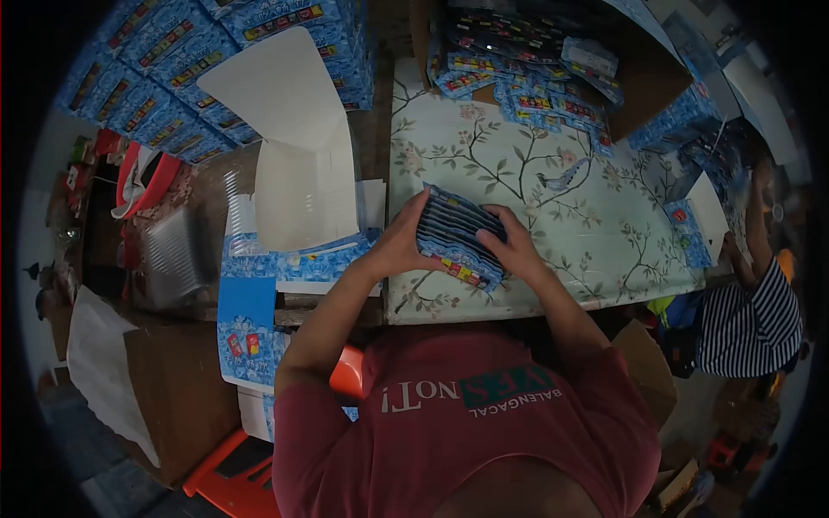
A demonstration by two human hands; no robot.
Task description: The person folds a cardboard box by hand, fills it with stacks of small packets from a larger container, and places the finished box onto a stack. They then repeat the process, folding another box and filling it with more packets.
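two hands (456,244) are clasping a packet stack (459,239); uneven squeezing could be making middle packets slip out.

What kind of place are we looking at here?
Probably a small packing workshop: blue printed boxes are stacked high, an open carton holds many small packets, and two hands, left and right, grip a neat row of packets.
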